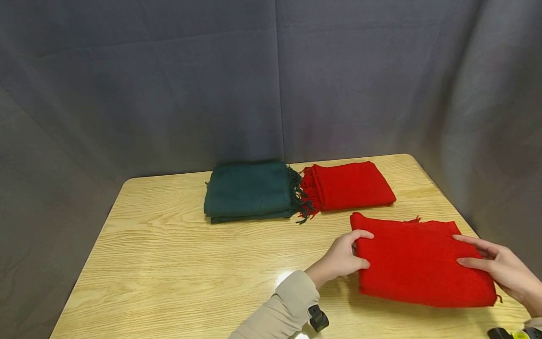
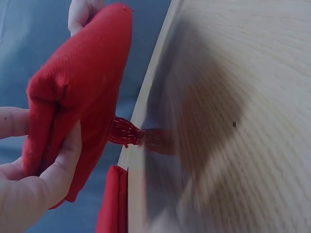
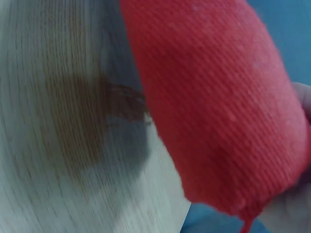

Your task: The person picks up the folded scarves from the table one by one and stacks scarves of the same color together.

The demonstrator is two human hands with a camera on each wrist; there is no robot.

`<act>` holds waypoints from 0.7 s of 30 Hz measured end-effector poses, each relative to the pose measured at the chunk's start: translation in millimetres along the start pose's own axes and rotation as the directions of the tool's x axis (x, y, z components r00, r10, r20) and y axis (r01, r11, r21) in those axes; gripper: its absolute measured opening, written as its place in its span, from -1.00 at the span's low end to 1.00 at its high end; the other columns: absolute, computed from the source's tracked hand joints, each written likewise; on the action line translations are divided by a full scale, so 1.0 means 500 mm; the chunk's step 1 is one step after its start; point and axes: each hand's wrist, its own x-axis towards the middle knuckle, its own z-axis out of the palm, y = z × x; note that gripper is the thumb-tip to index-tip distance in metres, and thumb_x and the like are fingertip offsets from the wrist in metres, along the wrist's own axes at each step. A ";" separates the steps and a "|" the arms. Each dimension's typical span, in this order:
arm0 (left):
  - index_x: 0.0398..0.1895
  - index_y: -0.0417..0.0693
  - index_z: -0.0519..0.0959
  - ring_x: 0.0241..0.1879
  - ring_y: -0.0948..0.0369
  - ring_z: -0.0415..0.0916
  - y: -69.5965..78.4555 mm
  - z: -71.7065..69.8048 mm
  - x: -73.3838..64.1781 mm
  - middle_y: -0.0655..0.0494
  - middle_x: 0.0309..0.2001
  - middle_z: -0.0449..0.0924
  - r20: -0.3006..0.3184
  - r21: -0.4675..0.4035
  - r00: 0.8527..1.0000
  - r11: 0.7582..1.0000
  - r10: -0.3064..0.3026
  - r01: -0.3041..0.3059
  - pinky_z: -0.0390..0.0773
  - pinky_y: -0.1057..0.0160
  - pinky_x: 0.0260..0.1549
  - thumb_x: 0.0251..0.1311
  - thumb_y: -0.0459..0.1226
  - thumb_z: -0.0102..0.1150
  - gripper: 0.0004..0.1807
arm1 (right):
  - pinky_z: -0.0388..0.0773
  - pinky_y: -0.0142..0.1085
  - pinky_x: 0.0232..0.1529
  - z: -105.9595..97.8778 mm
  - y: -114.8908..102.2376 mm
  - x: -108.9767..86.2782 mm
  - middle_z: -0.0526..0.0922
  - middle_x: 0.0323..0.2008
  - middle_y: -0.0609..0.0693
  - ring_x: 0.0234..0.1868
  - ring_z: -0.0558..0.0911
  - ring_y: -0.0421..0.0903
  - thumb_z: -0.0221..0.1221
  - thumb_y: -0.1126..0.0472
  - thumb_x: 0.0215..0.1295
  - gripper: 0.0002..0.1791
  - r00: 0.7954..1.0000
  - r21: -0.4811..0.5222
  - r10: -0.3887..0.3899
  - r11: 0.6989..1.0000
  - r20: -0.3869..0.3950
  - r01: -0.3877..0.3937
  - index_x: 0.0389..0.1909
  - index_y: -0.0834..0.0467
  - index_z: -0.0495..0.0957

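A red folded scarf (image 1: 423,263) is held up off the table at the front right, its broad face tilted upward. My left hand (image 1: 345,254) grips its left edge, fingers and thumb on either side of the folds, as the left wrist view shows on the folded scarf end (image 2: 80,82). At the opposite edge my right hand (image 1: 504,268) holds the scarf between thumb and fingers. In the right wrist view the scarf (image 3: 209,107) covers most of that hand, and a short red tassel hangs from its lower corner.
On the wooden table (image 1: 169,263), a dark green folded scarf (image 1: 250,190) lies at the back middle. Beside it, to the right, lies another red folded scarf (image 1: 353,186); their fringes meet. Grey cloth (image 1: 211,94) hangs behind and around the table.
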 end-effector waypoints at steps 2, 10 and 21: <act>0.05 0.03 0.46 -0.75 0.31 0.16 -0.001 -0.006 -0.002 0.27 -0.44 0.36 0.004 0.002 1.000 1.000 0.001 -0.001 0.27 0.43 -0.74 -0.14 -0.57 0.22 -0.40 | 0.57 -0.26 -0.37 0.006 -0.004 0.000 0.50 -0.26 -0.47 -0.34 0.61 -0.23 0.13 0.36 0.20 -0.47 1.000 0.007 -0.001 1.000 0.005 0.001 -0.05 -0.39 0.47; 0.04 0.00 0.47 -0.59 0.31 0.27 -0.006 -0.024 -0.008 0.27 -0.37 0.39 0.012 -0.012 1.000 1.000 0.012 -0.011 0.33 0.42 -0.67 -0.15 -0.57 0.23 -0.41 | 0.57 -0.27 -0.37 0.023 -0.012 0.001 0.55 -0.24 -0.39 -0.32 0.61 -0.23 0.07 0.45 0.21 -0.44 0.998 0.137 -0.020 0.990 0.056 0.012 -0.09 -0.37 0.51; 0.04 -0.06 0.46 -0.52 0.36 0.35 -0.021 -0.047 -0.019 0.24 -0.37 0.44 0.034 -0.021 0.998 0.999 0.051 -0.051 0.42 0.43 -0.56 -0.15 -0.58 0.23 -0.42 | 0.56 -0.29 -0.34 0.046 -0.029 -0.002 0.57 -0.23 -0.34 -0.29 0.61 -0.22 0.06 0.45 0.22 -0.44 0.997 0.137 -0.042 0.990 0.066 0.033 -0.03 -0.34 0.50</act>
